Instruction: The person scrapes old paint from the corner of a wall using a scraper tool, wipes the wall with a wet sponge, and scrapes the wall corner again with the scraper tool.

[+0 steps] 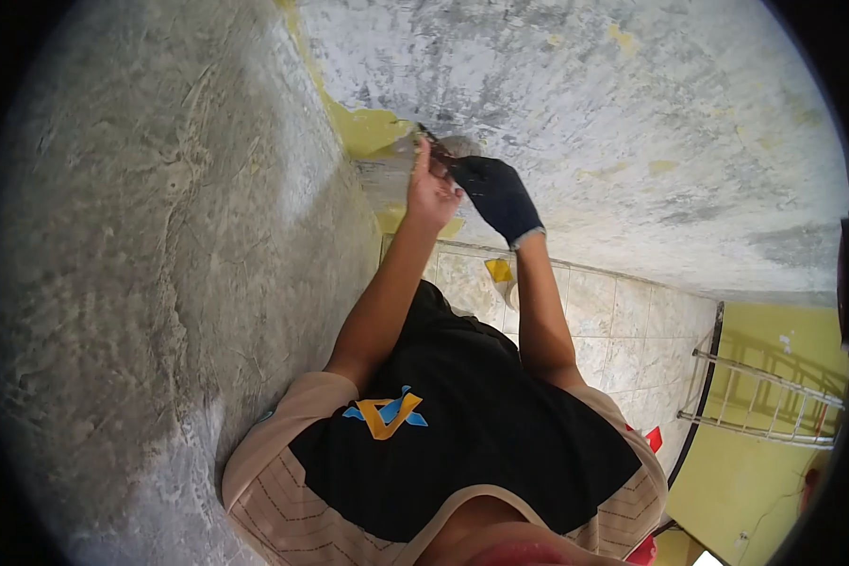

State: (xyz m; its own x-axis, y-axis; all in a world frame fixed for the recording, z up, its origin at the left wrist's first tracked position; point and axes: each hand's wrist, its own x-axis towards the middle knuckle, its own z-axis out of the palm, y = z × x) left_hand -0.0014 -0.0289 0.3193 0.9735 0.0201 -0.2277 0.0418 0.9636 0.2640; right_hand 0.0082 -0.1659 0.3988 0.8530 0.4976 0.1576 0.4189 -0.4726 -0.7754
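My right hand [497,196] wears a dark knit glove with a pale cuff. It is closed round a dark, narrow scraper [434,141], whose far end points at the wall. My bare left hand [432,189] is pressed to the same scraper, one finger stretched along it and the thumb toward the glove. The scraper's exact shape is partly hidden by the fingers. Beside its tip, a patch of yellow-green paint [373,130] remains on the scraped white-grey wall [575,123], close to the corner.
A rough grey wall [160,236] stands close along my left side. Below are floor tiles [623,311], with a yellow piece [499,271] lying near a pale round object. A metal ladder [764,401] is by a yellow-green wall [726,472] at the far right.
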